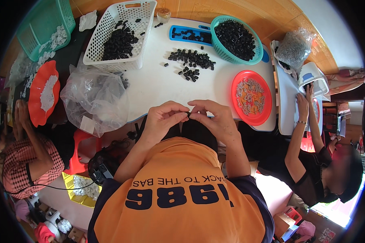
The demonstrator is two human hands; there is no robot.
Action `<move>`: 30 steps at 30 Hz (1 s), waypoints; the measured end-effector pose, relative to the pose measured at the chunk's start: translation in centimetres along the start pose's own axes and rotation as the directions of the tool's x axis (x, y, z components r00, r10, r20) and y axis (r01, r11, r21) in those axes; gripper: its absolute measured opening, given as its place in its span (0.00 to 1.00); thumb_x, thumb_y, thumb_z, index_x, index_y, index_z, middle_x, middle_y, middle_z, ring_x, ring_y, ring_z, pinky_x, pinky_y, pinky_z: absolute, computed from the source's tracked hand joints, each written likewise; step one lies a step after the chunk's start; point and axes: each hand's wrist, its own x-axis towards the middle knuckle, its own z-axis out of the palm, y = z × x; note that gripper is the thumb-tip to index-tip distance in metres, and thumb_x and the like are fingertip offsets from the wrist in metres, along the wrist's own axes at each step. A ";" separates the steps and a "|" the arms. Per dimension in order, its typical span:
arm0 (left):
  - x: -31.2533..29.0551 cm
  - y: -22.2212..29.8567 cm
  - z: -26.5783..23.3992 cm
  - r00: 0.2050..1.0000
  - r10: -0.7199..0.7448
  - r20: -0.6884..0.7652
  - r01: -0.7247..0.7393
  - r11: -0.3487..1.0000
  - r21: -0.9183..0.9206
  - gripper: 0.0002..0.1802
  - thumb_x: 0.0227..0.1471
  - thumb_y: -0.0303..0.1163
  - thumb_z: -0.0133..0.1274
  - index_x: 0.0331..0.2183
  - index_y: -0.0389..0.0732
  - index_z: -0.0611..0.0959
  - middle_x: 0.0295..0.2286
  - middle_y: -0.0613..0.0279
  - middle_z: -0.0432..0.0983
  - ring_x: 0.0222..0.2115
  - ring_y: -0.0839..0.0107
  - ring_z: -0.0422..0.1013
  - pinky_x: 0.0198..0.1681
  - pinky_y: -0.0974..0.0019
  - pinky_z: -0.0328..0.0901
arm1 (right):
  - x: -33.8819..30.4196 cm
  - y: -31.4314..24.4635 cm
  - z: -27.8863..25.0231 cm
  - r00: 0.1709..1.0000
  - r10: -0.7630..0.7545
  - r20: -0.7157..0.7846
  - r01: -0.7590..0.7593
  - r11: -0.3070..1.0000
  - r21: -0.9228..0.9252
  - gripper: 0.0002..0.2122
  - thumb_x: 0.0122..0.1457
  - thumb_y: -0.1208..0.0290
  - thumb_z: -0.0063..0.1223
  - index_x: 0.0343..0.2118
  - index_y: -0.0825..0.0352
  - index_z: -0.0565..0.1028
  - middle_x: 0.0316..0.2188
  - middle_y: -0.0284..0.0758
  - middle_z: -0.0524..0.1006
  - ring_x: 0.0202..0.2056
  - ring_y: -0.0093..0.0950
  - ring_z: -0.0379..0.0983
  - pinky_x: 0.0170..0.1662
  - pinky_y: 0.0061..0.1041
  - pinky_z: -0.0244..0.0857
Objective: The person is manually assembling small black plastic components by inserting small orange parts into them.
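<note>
My left hand (165,120) and my right hand (215,120) meet just past the table's front edge, fingertips pinched together. Between them is a small black cylindrical piece (188,115), mostly covered by the fingers. Beyond my hands, a loose pile of similar black pieces (192,59) lies on the white table (150,87). To the right sits a red round tray (234,95) of small silvery metal parts. A green basket (219,54) behind it is heaped with black pieces, and a blue tray (173,33) beside that basket holds a few more.
A white perforated basket (94,56) with black pieces stands at the far left, a clear plastic bag (95,95) in front of it. An orange-red dish (35,91) of white bits lies further left. Co-workers' hands (23,113) (304,107) are busy at both sides.
</note>
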 end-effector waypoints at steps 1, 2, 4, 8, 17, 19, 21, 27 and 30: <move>0.0 -0.2 -0.4 0.999 -0.028 0.023 0.028 0.999 -0.025 0.08 0.54 0.18 0.54 0.38 0.31 0.82 0.31 0.57 0.78 0.32 0.72 0.75 0.39 0.71 0.72 | 0.2 0.1 0.1 0.998 0.045 0.043 -0.047 0.998 0.041 0.15 0.50 0.76 0.64 0.43 0.65 0.80 0.27 0.29 0.78 0.27 0.17 0.69 0.33 0.18 0.65; 0.0 -0.4 -0.8 0.997 -0.050 0.050 0.053 0.997 -0.056 0.08 0.54 0.18 0.54 0.38 0.30 0.82 0.31 0.57 0.78 0.32 0.71 0.75 0.38 0.71 0.72 | 0.4 0.3 0.2 0.996 0.049 0.078 -0.055 0.995 0.081 0.15 0.50 0.76 0.64 0.43 0.65 0.80 0.26 0.29 0.77 0.27 0.17 0.68 0.34 0.17 0.64; -0.2 -1.1 -1.5 0.990 -0.106 0.088 0.125 0.962 -0.241 0.08 0.54 0.18 0.53 0.38 0.31 0.82 0.32 0.56 0.78 0.31 0.71 0.75 0.37 0.71 0.72 | 0.8 0.8 0.7 0.983 0.087 0.160 -0.115 0.978 0.174 0.16 0.49 0.77 0.65 0.43 0.66 0.80 0.25 0.27 0.75 0.27 0.16 0.67 0.34 0.16 0.63; -0.9 -2.5 -2.5 0.983 -0.100 0.152 0.168 0.813 -0.558 0.08 0.55 0.20 0.53 0.38 0.31 0.82 0.32 0.53 0.78 0.31 0.69 0.76 0.34 0.70 0.73 | 1.7 2.4 2.2 0.973 0.025 0.231 -0.108 0.928 0.357 0.14 0.53 0.74 0.62 0.44 0.66 0.79 0.26 0.28 0.74 0.28 0.16 0.67 0.34 0.18 0.63; -1.2 -3.6 -3.5 0.985 -0.132 0.113 0.167 0.544 -0.822 0.06 0.55 0.21 0.53 0.37 0.35 0.81 0.35 0.54 0.80 0.31 0.71 0.77 0.38 0.71 0.75 | 12.1 9.9 2.1 0.958 -0.125 -0.260 0.043 0.953 -0.301 0.07 0.53 0.73 0.59 0.35 0.67 0.81 0.30 0.40 0.79 0.32 0.33 0.76 0.40 0.28 0.69; -1.6 -3.5 -3.7 0.986 -0.147 0.077 0.147 0.560 -0.815 0.07 0.55 0.21 0.53 0.38 0.35 0.81 0.34 0.54 0.80 0.31 0.71 0.78 0.38 0.71 0.75 | 14.0 10.9 2.5 0.943 -0.197 -0.270 0.078 0.915 -0.395 0.06 0.50 0.74 0.59 0.31 0.66 0.81 0.30 0.41 0.79 0.33 0.41 0.76 0.39 0.34 0.70; -1.9 -3.4 -3.9 0.987 -0.150 0.052 0.130 0.574 -0.808 0.07 0.55 0.21 0.53 0.38 0.35 0.81 0.34 0.54 0.80 0.32 0.71 0.78 0.38 0.71 0.75 | 15.2 11.7 3.0 0.954 -0.191 -0.233 0.048 0.862 -0.505 0.06 0.51 0.73 0.59 0.31 0.67 0.81 0.30 0.42 0.79 0.33 0.40 0.76 0.39 0.34 0.70; -2.3 -3.0 -4.5 0.988 -0.155 0.016 0.107 0.604 -0.790 0.07 0.55 0.21 0.53 0.38 0.34 0.81 0.34 0.54 0.80 0.33 0.71 0.78 0.39 0.70 0.76 | 16.7 11.3 3.5 0.955 -0.230 -0.187 0.074 0.795 -0.602 0.05 0.51 0.74 0.58 0.30 0.68 0.80 0.27 0.40 0.79 0.32 0.36 0.77 0.38 0.32 0.70; -2.0 -2.6 -4.7 0.989 -0.150 -0.018 0.080 0.618 -0.782 0.07 0.56 0.21 0.53 0.39 0.34 0.80 0.34 0.54 0.80 0.32 0.71 0.78 0.38 0.70 0.75 | 15.4 9.3 3.0 0.961 -0.100 -0.257 0.021 0.956 -0.294 0.05 0.54 0.75 0.56 0.31 0.69 0.80 0.26 0.36 0.80 0.29 0.28 0.77 0.35 0.26 0.69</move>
